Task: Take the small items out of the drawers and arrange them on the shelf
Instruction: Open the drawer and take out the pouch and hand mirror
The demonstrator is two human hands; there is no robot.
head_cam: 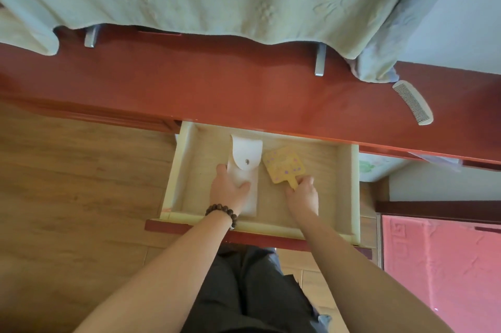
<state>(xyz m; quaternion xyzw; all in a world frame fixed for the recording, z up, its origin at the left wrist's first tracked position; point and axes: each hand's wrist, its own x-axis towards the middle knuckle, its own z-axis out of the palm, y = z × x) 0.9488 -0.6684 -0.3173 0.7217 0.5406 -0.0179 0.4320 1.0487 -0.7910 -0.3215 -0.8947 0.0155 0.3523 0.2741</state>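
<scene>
Hands reach from the near edge into the open drawer point(349, 183), both forearms stretched forward. Left hand point(229, 189), with a bead bracelet point(222, 213) at its wrist, grips the white pouch point(245, 161), thumb and fingers curled round its sides. That pouch lies lengthwise, flap end pointing to the drawer's far side. Right hand point(302, 191) pinches the handle of the yellow dotted paddle point(282, 164), whose head points away and leftward. On the red shelf point(244, 94) beyond lies 1 white comb point(413, 102).
</scene>
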